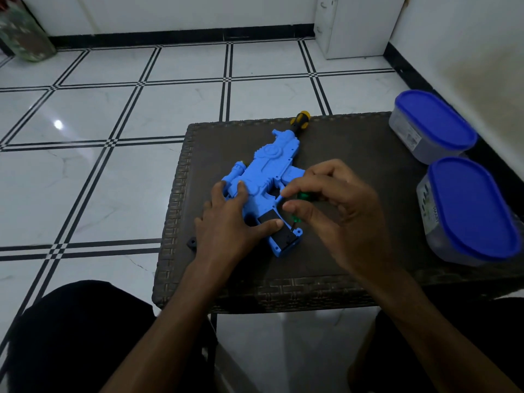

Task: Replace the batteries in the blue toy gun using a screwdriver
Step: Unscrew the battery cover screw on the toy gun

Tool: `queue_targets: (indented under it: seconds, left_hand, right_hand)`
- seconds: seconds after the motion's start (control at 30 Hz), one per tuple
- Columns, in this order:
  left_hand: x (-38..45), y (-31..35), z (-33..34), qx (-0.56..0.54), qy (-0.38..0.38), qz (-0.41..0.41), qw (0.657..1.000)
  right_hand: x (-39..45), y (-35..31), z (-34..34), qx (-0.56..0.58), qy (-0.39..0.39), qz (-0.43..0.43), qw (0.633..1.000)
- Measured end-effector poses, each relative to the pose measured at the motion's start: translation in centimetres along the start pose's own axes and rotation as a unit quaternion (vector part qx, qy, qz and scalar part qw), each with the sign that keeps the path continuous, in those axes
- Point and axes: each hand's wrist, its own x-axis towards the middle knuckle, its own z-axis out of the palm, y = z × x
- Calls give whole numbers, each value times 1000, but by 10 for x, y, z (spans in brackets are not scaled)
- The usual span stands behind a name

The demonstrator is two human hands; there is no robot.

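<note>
The blue toy gun [268, 168] lies flat on a dark woven table [354, 171], muzzle pointing away and grip toward me. My left hand [235, 219] presses on it with straight fingers, thumb across the black battery compartment [279, 231] in the grip. My right hand [331, 205] pinches a small green-handled screwdriver [300, 198] between thumb and fingers; its tip points down at the grip's right edge. Most of the green tool is hidden by my fingers. A second screwdriver with a yellow and black handle [300, 120] lies beyond the muzzle.
Two clear containers with blue lids [433, 123] [470, 208] stand along the table's right side. A small black piece [192, 243] lies near the table's left edge. White tiled floor surrounds the table; my knees are below its front edge.
</note>
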Motion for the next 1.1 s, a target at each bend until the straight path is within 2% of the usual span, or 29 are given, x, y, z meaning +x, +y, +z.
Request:
queue_targets:
  seconds: [0.17,0.47,0.63,0.83,0.97,1.1]
  left_hand:
    - [-1,2,-1,9,1,1,1000]
    - [-1,1,-1,9,-2,5,1000]
    - [0,2,-2,17,-8,2,1000]
    - [-2,2,-4,11,-5,2,1000]
    - [-1,1,-2,1,-1,2,1000]
    - [-1,0,1,-5,2,3,1000]
  right_hand:
    - [-4,-5,2,60,-23,25,998]
    - [0,-4,1,-8,-5,-8,1000]
    - [-1,-8,5,52,-28,10,998]
    - [0,-10,6,14,-43,-28,999]
    - [4,-6,5,-22,1,-36,999]
    - [5,-6,3,38,-31,-5,999]
